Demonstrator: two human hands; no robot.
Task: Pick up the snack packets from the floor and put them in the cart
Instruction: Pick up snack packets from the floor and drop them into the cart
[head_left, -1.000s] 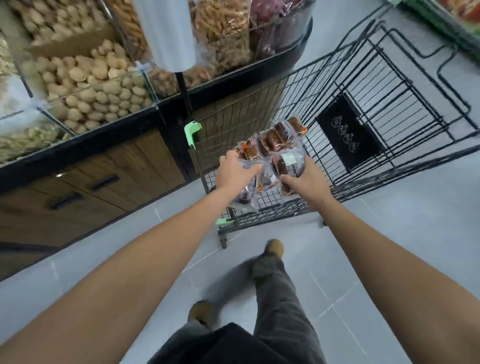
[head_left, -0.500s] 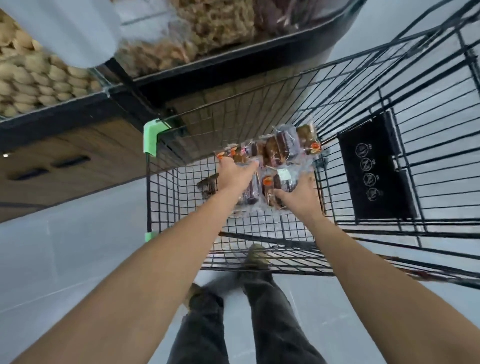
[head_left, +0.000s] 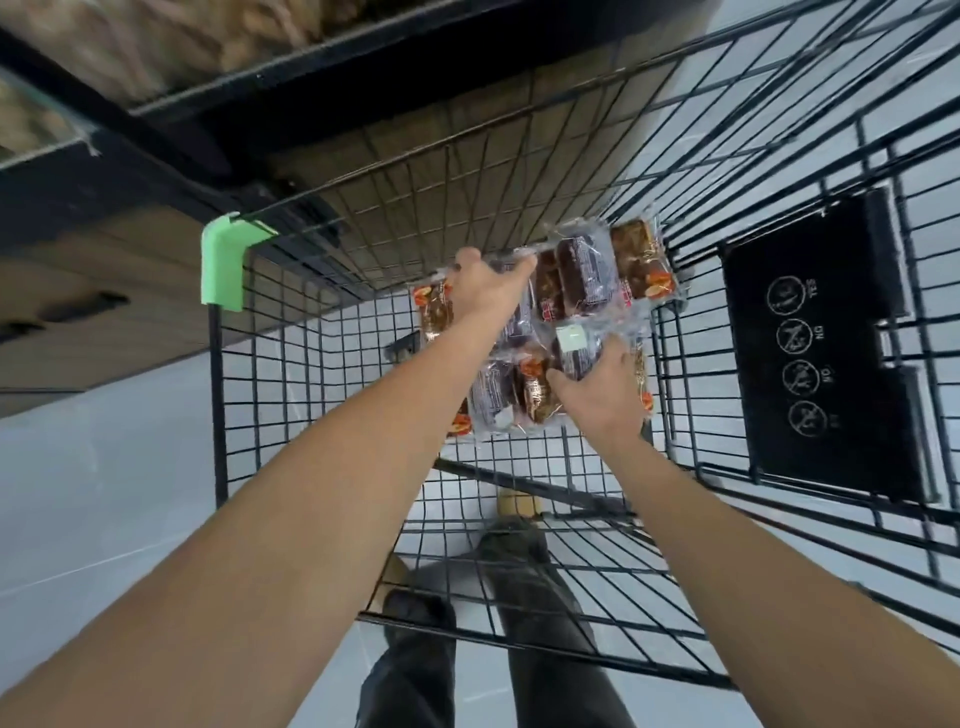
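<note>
A clear plastic pack of several brown snack packets (head_left: 582, 280) hangs low inside the black wire cart (head_left: 223, 395), close to its mesh floor. My left hand (head_left: 485, 293) grips the pack's upper left edge, with the thumb over the top. Lower down, my right hand (head_left: 597, 395) grips the pack at its right side near a white label. Both arms reach down over the cart's near rim. I cannot tell whether the pack touches the cart floor.
A green plastic corner guard (head_left: 226, 260) caps the cart's left rim. The folded black child-seat flap (head_left: 821, 343) with round icons lies on the cart's right wall. A dark wood display counter (head_left: 104, 244) stands left of the cart. My legs and shoes show through the mesh.
Both hands have lowered the pack deeper into the cart basket. The view has closed in on the cart and tilted further down.
</note>
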